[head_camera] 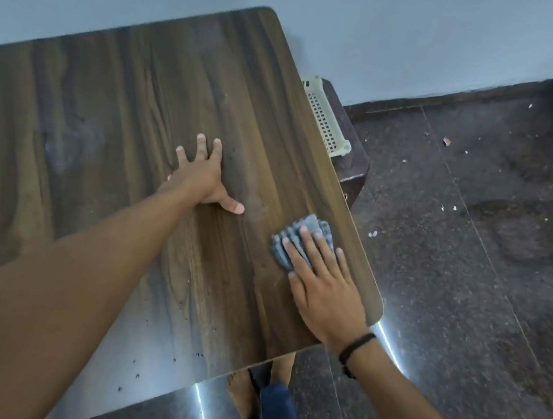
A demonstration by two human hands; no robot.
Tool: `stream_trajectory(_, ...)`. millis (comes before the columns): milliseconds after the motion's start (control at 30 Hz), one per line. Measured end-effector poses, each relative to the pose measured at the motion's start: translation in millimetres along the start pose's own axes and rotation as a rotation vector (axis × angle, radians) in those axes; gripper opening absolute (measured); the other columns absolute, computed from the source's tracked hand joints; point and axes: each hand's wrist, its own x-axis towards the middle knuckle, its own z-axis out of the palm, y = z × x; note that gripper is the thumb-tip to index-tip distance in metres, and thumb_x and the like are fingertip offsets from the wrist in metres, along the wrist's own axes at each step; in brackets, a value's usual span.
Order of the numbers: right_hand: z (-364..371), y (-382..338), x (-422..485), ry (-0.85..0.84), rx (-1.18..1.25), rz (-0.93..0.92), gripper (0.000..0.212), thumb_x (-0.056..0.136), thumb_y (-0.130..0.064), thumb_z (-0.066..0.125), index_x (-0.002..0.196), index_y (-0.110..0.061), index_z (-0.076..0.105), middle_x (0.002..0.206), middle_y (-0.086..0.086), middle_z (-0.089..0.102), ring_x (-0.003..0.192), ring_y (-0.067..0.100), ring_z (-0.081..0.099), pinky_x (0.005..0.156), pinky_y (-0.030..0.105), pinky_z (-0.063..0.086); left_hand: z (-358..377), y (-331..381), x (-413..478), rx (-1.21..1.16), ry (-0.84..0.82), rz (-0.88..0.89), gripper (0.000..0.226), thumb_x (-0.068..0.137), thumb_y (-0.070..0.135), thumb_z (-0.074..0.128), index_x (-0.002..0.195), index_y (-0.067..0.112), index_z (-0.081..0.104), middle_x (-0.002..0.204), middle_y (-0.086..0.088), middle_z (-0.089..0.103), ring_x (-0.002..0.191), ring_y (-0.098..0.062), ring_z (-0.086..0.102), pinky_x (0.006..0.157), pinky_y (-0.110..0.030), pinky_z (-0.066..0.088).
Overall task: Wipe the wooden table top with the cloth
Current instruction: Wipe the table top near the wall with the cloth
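Head view, left hand (202, 178) splayed flat on table top (116, 94), right hand (323, 283) flat, pressing cloth (293, 245).

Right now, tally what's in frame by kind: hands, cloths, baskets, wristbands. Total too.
Hands: 2, left hand flat on the table top, right hand pressing down
Cloths: 1, grey cloth under right fingers
Baskets: 1, cream basket beside the table
Wristbands: 1, black wristband
Total: 5
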Motion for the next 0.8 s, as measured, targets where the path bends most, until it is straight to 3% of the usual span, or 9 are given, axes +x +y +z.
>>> stream_trajectory(133, -12.1, 7.8, 42.0, 0.015, 0.037, 0.304, 0.058, 0.106, -0.038, 0.027, 0.161, -0.032, 0.008, 0.168, -0.002, -0.004, 0.154, 0.020, -0.010, 0.124, 0.053, 0.009, 0.0, -1.8, 2.5, -0.012, -0.001, 0.000, 0.157, 0.045, 0.064, 0.088, 0.150, 0.029, -0.024, 0.156, 0.002, -0.034, 0.143, -0.046, -0.020, 0.112, -0.067, 0.014)
stream_trajectory(233, -2.1, -4.5, 41.0, -0.011, -0.007, 0.006, 0.055, 0.106, -0.041, 0.025, 0.160, -0.034, 0.013, 0.168, -0.006, 0.001, 0.154, 0.015, -0.007, 0.124, 0.051, 0.010, 3.5, -3.8, 4.0, -0.016, 0.020, 0.010, 0.156, 0.045, 0.064, 0.087, 0.150, 0.030, -0.023, 0.157, 0.003, -0.033, 0.143, -0.044, -0.020, 0.113, -0.066, 0.016)
stream_trajectory(267, -3.1, 0.9, 45.0, -0.006, -0.015, 0.004, 0.055, 0.106, -0.041, 0.024, 0.160, -0.036, 0.013, 0.168, -0.009, 0.002, 0.154, 0.013, -0.006, 0.125, 0.049, 0.010, 4.1, -4.0, 3.8, -0.016, 0.035, 0.007, 0.155, 0.046, 0.063, 0.087, 0.150, 0.030, -0.023, 0.157, 0.004, -0.033, 0.144, -0.042, -0.020, 0.113, -0.066, 0.017)
stream_trajectory(367, -10.9, 1.4, 63.3, 0.037, 0.023, 0.238, 0.057, 0.105, -0.038, 0.028, 0.160, -0.033, 0.014, 0.168, -0.005, 0.003, 0.154, 0.016, -0.007, 0.125, 0.050, 0.009, 1.4, -1.5, 0.8, -0.016, 0.031, -0.011, 0.154, 0.047, 0.062, 0.087, 0.150, 0.031, -0.023, 0.157, 0.006, -0.033, 0.144, -0.042, -0.021, 0.112, -0.066, 0.019)
stream_trajectory(500, -4.2, 0.7, 46.1, -0.009, -0.014, 0.008, 0.055, 0.106, -0.041, 0.026, 0.159, -0.039, 0.012, 0.168, -0.011, 0.004, 0.154, 0.011, -0.006, 0.125, 0.047, 0.005, 2.5, -2.7, 1.2, -0.018, 0.026, -0.005, 0.154, 0.048, 0.062, 0.087, 0.150, 0.032, -0.023, 0.156, 0.006, -0.034, 0.144, -0.040, -0.021, 0.112, -0.066, 0.018)
stream_trajectory(600, -10.8, 2.7, 64.8, 0.021, 0.036, 0.236, 0.057, 0.105, -0.040, 0.025, 0.160, -0.037, 0.009, 0.168, -0.009, 0.000, 0.154, 0.014, -0.009, 0.125, 0.049, 0.005, 1.0, -1.0, 2.1, -0.018, 0.015, -0.013, 0.154, 0.047, 0.062, 0.088, 0.150, 0.031, -0.024, 0.156, 0.006, -0.034, 0.144, -0.041, -0.021, 0.112, -0.067, 0.018)
stream_trajectory(700, -3.5, -5.8, 62.2, -0.015, 0.017, 0.056, 0.056, 0.105, -0.041, 0.023, 0.160, -0.038, 0.009, 0.168, -0.010, -0.001, 0.154, 0.013, -0.010, 0.125, 0.049, 0.003, 0.4, -1.2, 3.4, 0.001, 0.004, 0.002, 0.152, 0.050, 0.062, 0.087, 0.151, 0.029, -0.022, 0.157, 0.003, -0.032, 0.144, -0.043, -0.019, 0.113, -0.065, 0.017)
stream_trajectory(800, -7.4, 5.6, 76.1, 0.058, 0.015, 0.219, 0.057, 0.105, -0.041, 0.026, 0.160, -0.037, 0.010, 0.168, -0.009, 0.004, 0.155, 0.014, -0.002, 0.124, 0.053, 0.009, -9.1, -13.4, 11.1, -0.013, 0.062, 0.010, 0.147, 0.051, 0.063, 0.085, 0.154, 0.029, -0.015, 0.161, 0.005, -0.021, 0.146, -0.042, -0.012, 0.115, -0.062, 0.017)
